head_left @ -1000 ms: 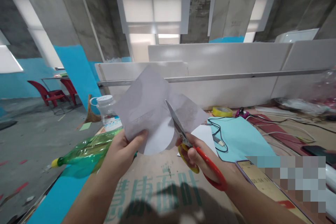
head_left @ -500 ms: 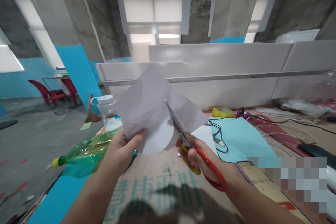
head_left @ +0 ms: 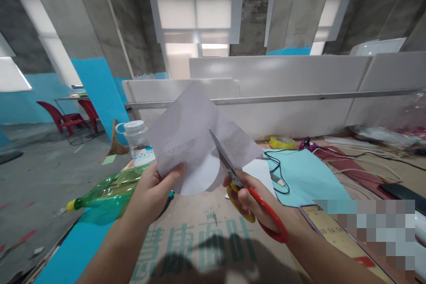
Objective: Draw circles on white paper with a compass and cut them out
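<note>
My left hand [head_left: 163, 186] pinches a sheet of white paper [head_left: 186, 133] by its lower left part, thumb on top. The sheet is held up over the cardboard, with a rounded cut edge at its bottom and a flap leaning off to the right. My right hand [head_left: 248, 195] grips a pair of scissors [head_left: 229, 168] with one red and one yellow handle. Their blades lie against the paper, pointing up and left, and look nearly closed. Some fingers of both hands are hidden behind what they hold.
Printed cardboard [head_left: 199, 248] covers the table in front. To the left lie a green plastic bottle [head_left: 109, 188] and a clear lidded jar [head_left: 138, 142]. On the right are yellow tape [head_left: 282, 142], light blue paper [head_left: 306, 173], a black cable [head_left: 278, 168] and a phone [head_left: 346, 239].
Hardly anything differs. Both hands, the paper and the scissors keep almost the same place; the view has shifted very slightly.
</note>
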A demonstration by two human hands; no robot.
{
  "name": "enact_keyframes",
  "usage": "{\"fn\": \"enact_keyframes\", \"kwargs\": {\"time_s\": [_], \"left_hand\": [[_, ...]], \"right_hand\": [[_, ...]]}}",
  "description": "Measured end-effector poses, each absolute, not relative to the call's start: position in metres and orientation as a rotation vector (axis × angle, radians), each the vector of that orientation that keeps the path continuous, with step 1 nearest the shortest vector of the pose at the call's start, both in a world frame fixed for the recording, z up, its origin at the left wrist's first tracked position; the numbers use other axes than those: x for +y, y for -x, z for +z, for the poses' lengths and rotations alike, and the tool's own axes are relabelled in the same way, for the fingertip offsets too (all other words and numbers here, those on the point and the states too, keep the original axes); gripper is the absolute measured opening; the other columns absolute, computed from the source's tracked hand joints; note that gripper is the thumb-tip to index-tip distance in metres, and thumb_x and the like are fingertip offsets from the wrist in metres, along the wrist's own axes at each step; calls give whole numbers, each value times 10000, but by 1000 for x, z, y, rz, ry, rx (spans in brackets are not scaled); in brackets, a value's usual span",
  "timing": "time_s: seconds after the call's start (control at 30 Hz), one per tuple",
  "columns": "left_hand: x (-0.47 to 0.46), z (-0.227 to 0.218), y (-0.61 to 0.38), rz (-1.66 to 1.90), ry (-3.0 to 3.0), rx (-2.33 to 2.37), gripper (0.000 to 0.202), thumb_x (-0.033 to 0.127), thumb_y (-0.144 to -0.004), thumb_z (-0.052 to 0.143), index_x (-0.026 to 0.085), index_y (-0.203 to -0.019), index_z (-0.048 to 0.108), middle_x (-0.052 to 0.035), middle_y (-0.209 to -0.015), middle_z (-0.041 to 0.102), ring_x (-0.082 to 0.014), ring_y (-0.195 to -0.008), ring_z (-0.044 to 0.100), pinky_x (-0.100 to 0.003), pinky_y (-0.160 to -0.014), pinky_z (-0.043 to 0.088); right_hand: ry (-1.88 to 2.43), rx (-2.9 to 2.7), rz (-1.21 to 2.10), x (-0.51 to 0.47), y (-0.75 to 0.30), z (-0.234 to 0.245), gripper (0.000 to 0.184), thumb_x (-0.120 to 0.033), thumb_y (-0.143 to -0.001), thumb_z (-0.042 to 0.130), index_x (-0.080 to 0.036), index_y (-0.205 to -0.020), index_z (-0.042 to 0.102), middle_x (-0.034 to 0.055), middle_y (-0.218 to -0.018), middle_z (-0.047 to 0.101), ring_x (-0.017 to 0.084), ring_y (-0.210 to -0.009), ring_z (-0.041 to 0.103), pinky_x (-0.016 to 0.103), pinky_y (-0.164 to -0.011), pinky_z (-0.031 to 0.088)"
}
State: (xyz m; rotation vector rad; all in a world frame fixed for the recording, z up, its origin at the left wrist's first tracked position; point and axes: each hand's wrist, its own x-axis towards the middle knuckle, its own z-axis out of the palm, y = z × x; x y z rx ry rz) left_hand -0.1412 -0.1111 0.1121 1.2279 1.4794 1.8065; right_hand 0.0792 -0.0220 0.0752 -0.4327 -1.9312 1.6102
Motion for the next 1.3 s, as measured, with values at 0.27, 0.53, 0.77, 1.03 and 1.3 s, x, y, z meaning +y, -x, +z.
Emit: {"fn": "enact_keyframes", "kwargs": {"time_s": [0.27, 0.53, 0.77, 1.03, 1.3], "left_hand": [[-111, 110, 153, 1724, -1277, 1472, 479, 489, -814, 730, 173, -1174, 716, -114, -1127, 771, -319, -1038, 715, -361, -820, 604], [-111, 109, 155, 1746, -1265, 1446, 462, 489, -817, 741, 182, -1162, 725, -104, -1098, 776, -310, -1013, 712, -343, -782, 601], [-111, 111, 154, 1744, -1249, 1481, 462, 513, -812, 728, 169, -1119, 726, -110, -1096, 777, -323, -1037, 712, -354, -795, 605], [-108, 105, 161, 1744, -1259, 1435, 463, 508, -814, 750, 177, -1137, 733, -103, -1130, 770, -311, -1049, 706, -336, -813, 594], [-107, 108, 160, 1779, -1210, 1399, 497, 477, -789, 781, 192, -1192, 725, -95, -1087, 781, -304, -1009, 715, -349, -809, 600]], "right_hand": [[409, -1943, 1593, -21, -78, 74, 717, -859, -794, 538, -190, -1053, 515, -101, -606, 362, 48, -429, 291, 223, -422, 224], [396, -1963, 1603, -19, -80, 70, 679, -834, -826, 529, -200, -1066, 507, -90, -631, 377, 50, -440, 312, 213, -415, 221], [382, -1971, 1612, -19, -81, 70, 680, -824, -841, 518, -199, -1107, 503, -97, -631, 362, 51, -444, 289, 218, -416, 224], [372, -1916, 1662, -16, -80, 60, 675, -807, -837, 550, -196, -1122, 512, -98, -643, 360, 47, -465, 274, 208, -414, 206], [412, -1933, 1671, -20, -79, 71, 709, -835, -791, 579, -191, -1078, 505, -106, -626, 340, 42, -451, 275, 211, -410, 206]]}}
